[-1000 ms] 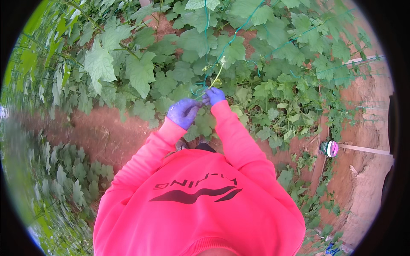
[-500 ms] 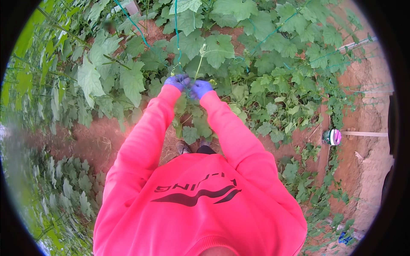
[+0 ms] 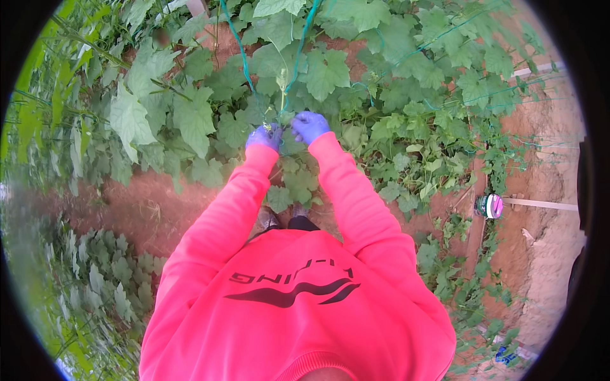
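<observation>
Both my hands wear blue gloves beneath pink sleeves. My left hand (image 3: 264,136) is closed around a slim vine shoot (image 3: 282,89) with small pale buds, low on its stem. My right hand (image 3: 309,126) is a little to its right, fingers curled inward beside the shoot and a green twine (image 3: 297,54); what they grip, if anything, is too small to make out. A second twine (image 3: 243,54) runs up at the left of the shoot. Broad green leaves (image 3: 324,76) surround both hands.
Dense leafy plants (image 3: 140,108) fill the upper view and lower left. Red soil (image 3: 133,209) shows around my feet (image 3: 298,222). A round tub (image 3: 488,206) with a pink top sits at the right by a pale slat (image 3: 540,204); small blue items (image 3: 505,355) lie lower right.
My hands have moved up from a second ago. Since half a second ago my left hand has dropped slightly, and my right hand has shifted up and rightward.
</observation>
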A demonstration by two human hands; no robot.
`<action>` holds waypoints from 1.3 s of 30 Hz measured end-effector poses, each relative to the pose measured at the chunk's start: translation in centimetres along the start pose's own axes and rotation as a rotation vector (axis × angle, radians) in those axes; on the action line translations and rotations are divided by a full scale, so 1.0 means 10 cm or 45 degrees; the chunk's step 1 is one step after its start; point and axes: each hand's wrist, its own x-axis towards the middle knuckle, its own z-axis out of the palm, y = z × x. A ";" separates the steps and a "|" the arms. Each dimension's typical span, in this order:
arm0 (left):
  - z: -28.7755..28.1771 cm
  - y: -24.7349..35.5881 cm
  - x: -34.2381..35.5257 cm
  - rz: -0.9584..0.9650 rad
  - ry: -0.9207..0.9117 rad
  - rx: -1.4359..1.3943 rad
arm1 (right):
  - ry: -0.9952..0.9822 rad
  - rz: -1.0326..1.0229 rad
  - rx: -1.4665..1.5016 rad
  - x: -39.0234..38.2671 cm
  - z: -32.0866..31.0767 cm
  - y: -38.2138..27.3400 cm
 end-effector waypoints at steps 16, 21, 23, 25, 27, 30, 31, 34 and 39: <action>0.16 -0.18 -0.09 0.219 0.121 -0.104 | -0.003 -0.157 0.270 0.25 -0.14 -0.47; -0.03 0.07 -0.11 -0.014 -0.051 -0.138 | 0.346 -0.264 0.849 0.22 -0.21 -0.49; 0.01 -0.03 -0.06 -0.028 -0.030 -0.227 | 0.241 -0.519 0.787 0.10 -0.35 -0.65; 0.20 -0.23 0.06 -0.037 -0.014 -0.346 | -0.275 -0.642 0.682 -0.24 -0.36 -0.87; 0.12 -0.10 0.08 -0.058 -0.115 -0.275 | -0.493 -0.587 0.541 -0.54 -0.30 -1.02; 0.31 -0.49 0.32 0.044 -0.166 0.021 | -0.573 -0.537 0.343 -0.76 -0.06 -1.16; 0.47 -0.76 0.41 0.013 -0.175 -0.151 | -0.569 -0.542 0.304 -0.74 0.01 -1.14; 0.22 -0.36 0.28 -0.026 -0.412 0.071 | -0.546 -0.397 0.311 -0.79 -0.12 -0.96; 0.03 -0.27 0.11 -0.209 -0.074 -0.517 | -0.196 -0.306 0.187 -0.77 -0.61 -0.42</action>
